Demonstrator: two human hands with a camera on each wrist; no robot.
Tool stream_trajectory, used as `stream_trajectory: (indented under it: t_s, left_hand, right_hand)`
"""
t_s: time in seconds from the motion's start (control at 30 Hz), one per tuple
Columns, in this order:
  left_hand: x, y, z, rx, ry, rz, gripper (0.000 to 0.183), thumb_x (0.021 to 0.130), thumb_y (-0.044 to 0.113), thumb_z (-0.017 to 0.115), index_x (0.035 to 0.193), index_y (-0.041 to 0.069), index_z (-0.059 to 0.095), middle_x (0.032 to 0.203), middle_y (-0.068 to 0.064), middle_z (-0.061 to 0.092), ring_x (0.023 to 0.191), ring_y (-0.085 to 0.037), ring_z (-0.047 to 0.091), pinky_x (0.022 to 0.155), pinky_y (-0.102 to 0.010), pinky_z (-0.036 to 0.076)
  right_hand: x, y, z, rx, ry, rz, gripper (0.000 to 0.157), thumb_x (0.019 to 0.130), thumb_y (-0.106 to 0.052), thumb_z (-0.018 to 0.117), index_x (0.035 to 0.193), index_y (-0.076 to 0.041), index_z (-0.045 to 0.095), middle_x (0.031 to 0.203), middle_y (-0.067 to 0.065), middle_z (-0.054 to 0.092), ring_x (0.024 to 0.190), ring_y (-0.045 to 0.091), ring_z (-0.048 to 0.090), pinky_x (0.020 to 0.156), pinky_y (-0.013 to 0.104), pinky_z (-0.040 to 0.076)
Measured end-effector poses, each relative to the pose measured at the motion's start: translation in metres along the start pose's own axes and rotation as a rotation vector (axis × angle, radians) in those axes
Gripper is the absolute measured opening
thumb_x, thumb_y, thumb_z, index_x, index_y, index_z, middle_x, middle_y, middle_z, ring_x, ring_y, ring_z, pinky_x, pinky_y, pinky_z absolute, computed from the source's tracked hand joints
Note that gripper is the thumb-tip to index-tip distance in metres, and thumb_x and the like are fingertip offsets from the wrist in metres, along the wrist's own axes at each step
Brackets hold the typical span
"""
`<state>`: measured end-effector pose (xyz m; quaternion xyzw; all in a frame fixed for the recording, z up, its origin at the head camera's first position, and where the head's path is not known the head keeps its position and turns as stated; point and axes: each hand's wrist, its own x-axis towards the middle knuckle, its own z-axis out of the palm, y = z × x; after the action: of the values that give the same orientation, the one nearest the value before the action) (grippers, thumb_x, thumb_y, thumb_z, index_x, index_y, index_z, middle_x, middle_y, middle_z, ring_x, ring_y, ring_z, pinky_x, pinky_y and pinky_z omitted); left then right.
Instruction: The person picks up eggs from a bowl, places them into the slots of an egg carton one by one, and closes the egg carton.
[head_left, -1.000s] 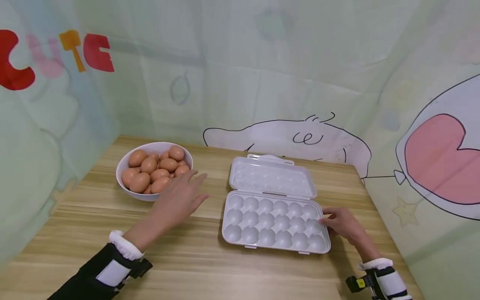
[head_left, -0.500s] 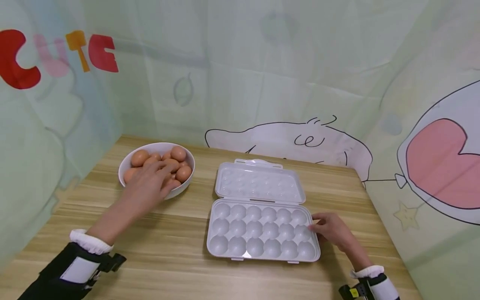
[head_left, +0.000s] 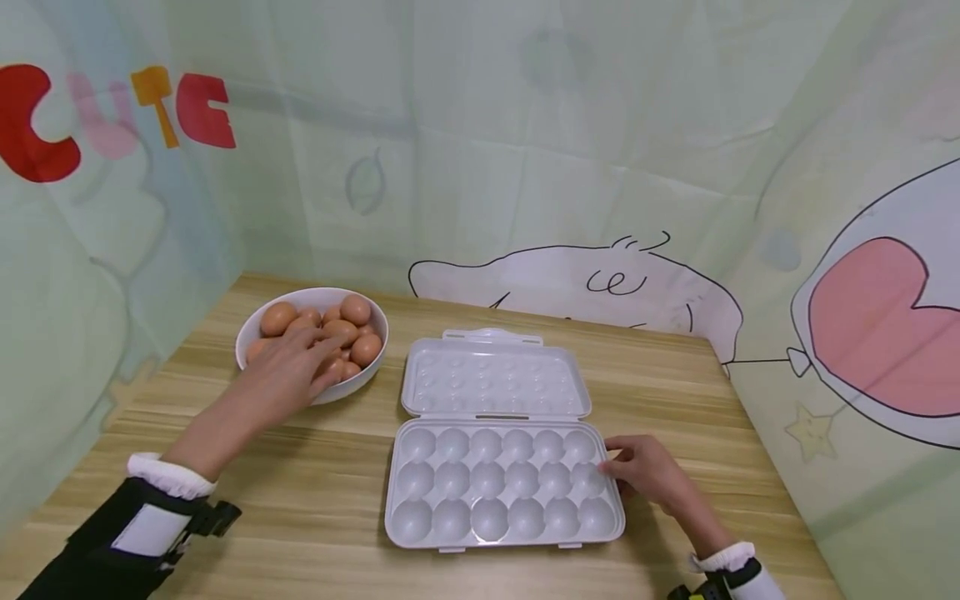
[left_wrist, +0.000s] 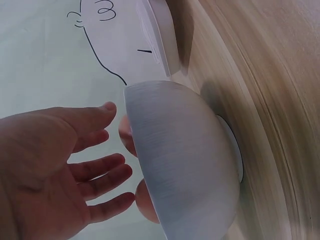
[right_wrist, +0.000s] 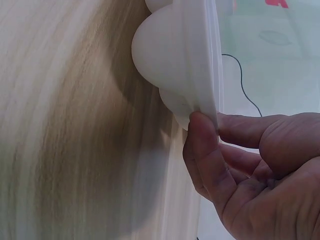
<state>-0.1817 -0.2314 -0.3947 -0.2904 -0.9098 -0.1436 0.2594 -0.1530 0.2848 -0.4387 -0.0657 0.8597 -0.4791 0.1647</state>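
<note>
A white bowl [head_left: 356, 385] heaped with brown eggs [head_left: 279, 319] stands at the left of the table. My left hand [head_left: 281, 371] is over its near side, palm down among the eggs. In the left wrist view, the left hand's fingers [left_wrist: 102, 182] are spread and loosely bent at the rim, with no egg in their grasp. A white plastic egg carton [head_left: 471, 460] lies opened out, rows of bare round cups facing up, its lid [head_left: 495, 379] folded back. My right hand [head_left: 648, 475] pinches the carton's right edge between thumb and fingers.
The wooden table [head_left: 322, 533] meets a printed cloth wall [head_left: 480, 192] at the back and on both sides. Between the bowl and the carton lies a strip of bare wood.
My left hand has moved left from beside the bowl to over the eggs. The carton has slid left and nearer to me, my right hand keeping its pinch on the edge.
</note>
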Motion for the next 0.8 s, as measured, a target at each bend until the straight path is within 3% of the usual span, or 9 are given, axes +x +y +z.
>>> stream_trajectory:
  t_s: [0.1, 0.2, 0.33, 0.47, 0.67, 0.8]
  left_hand:
    - [0.004, -0.003, 0.003, 0.002, -0.063, -0.01, 0.046, 0.085, 0.008, 0.081, 0.128, -0.003, 0.067, 0.128, -0.029, 0.062, 0.125, -0.049, 0.046, 0.095, -0.06, 0.045]
    - [0.007, -0.004, 0.004, 0.028, -0.128, -0.057, 0.045, 0.089, 0.012, 0.08, 0.129, -0.002, 0.065, 0.122, -0.029, 0.064, 0.123, -0.05, 0.047, 0.088, -0.063, 0.047]
    - [0.011, -0.004, 0.006, 0.055, -0.203, -0.109, 0.04, 0.093, 0.016, 0.076, 0.13, 0.002, 0.066, 0.122, -0.029, 0.065, 0.125, -0.051, 0.046, 0.089, -0.067, 0.045]
    - [0.014, -0.005, 0.007, 0.053, -0.267, -0.096, 0.03, 0.095, 0.017, 0.074, 0.122, 0.004, 0.069, 0.126, -0.025, 0.065, 0.126, -0.052, 0.048, 0.097, -0.066, 0.043]
    - [0.022, 0.0, 0.005, 0.043, -0.352, -0.044, 0.004, 0.095, 0.009, 0.071, 0.097, 0.006, 0.074, 0.101, -0.015, 0.07, 0.112, -0.049, 0.059, 0.1, -0.061, 0.044]
    - [0.025, 0.001, 0.004, 0.044, -0.378, -0.04, 0.006, 0.095, 0.007, 0.07, 0.09, 0.008, 0.072, 0.091, -0.01, 0.07, 0.101, -0.044, 0.062, 0.091, -0.056, 0.048]
  right_hand:
    - [0.0, 0.0, 0.001, 0.0, 0.004, 0.002, 0.039, 0.091, 0.006, 0.071, 0.125, 0.021, 0.058, 0.085, 0.017, 0.072, 0.062, 0.023, 0.068, 0.055, 0.041, 0.059]
    - [0.002, 0.003, 0.002, -0.01, 0.013, 0.006, 0.039, 0.091, 0.005, 0.071, 0.125, 0.02, 0.059, 0.087, 0.018, 0.072, 0.063, 0.023, 0.069, 0.056, 0.043, 0.059]
    - [0.004, 0.006, 0.002, -0.025, 0.024, 0.011, 0.039, 0.091, 0.005, 0.071, 0.125, 0.019, 0.06, 0.086, 0.017, 0.072, 0.062, 0.024, 0.068, 0.057, 0.047, 0.059]
    - [0.003, 0.006, 0.003, -0.031, 0.031, 0.009, 0.038, 0.09, 0.006, 0.071, 0.124, 0.019, 0.061, 0.085, 0.017, 0.073, 0.062, 0.024, 0.068, 0.057, 0.048, 0.059]
    - [0.003, 0.003, 0.004, -0.042, 0.039, 0.012, 0.038, 0.09, 0.005, 0.072, 0.124, 0.018, 0.062, 0.085, 0.016, 0.072, 0.062, 0.023, 0.068, 0.057, 0.048, 0.059]
    - [0.003, 0.001, 0.004, -0.042, 0.038, 0.015, 0.038, 0.09, 0.005, 0.072, 0.124, 0.018, 0.061, 0.085, 0.015, 0.072, 0.062, 0.023, 0.068, 0.056, 0.045, 0.059]
